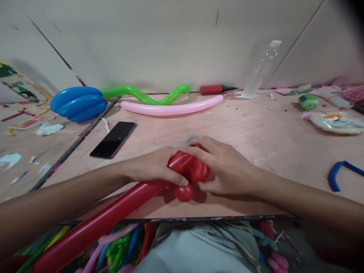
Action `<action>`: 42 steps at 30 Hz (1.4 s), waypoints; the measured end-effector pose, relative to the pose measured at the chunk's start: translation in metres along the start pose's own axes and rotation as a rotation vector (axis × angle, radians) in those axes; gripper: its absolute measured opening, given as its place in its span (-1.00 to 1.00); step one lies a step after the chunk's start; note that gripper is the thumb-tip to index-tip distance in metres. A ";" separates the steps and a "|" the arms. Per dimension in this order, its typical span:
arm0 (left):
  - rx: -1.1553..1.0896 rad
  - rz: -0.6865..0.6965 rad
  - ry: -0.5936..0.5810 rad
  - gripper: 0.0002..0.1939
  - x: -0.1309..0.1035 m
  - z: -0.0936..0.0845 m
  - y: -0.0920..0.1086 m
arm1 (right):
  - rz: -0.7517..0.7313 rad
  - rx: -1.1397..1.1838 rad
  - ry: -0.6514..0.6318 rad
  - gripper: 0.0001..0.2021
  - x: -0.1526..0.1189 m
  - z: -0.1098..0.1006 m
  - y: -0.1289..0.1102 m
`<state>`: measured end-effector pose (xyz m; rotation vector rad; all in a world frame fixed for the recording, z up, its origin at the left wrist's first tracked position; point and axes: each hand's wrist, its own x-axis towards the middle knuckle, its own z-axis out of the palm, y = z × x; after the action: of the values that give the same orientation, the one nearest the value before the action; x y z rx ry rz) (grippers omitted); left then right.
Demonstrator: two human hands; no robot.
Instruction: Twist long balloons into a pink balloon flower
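Note:
A long red balloon [113, 214] runs from the lower left up to the middle of the table, where it is bent into short segments with a small round bubble at the near end. My left hand [155, 167] is closed around it, the thumb resting just above the bubble. On the other side, my right hand [220, 165] grips the folded segments, with its fingertips over the top and the thumb beneath. The fingers and the folds hide part of the place where the segments meet.
Behind my hands lie a black phone [113, 139], a pink balloon [170, 110], a blue and green balloon shape [78, 104] and a red hand pump [212, 90]. A clear bottle [261, 70] leans at the wall. Blue balloon piece [335, 176] sits right; many balloons lie below the table edge.

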<state>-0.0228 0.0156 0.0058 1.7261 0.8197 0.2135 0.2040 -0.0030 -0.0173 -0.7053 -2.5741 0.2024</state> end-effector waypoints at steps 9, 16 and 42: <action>-0.097 -0.076 0.036 -0.63 -0.007 0.017 0.008 | 0.085 -0.160 -0.057 -0.49 0.001 -0.003 0.004; -0.008 -0.030 0.215 -0.52 0.002 0.032 0.002 | 0.028 -0.295 0.027 -0.26 0.004 0.009 -0.002; 0.326 0.020 0.122 -0.63 -0.004 -0.004 0.022 | 0.065 -0.358 -0.265 -0.29 0.006 -0.038 -0.017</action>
<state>-0.0192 0.0139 0.0282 2.0429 0.9677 0.2087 0.2098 -0.0135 0.0229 -0.9455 -2.8784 -0.1623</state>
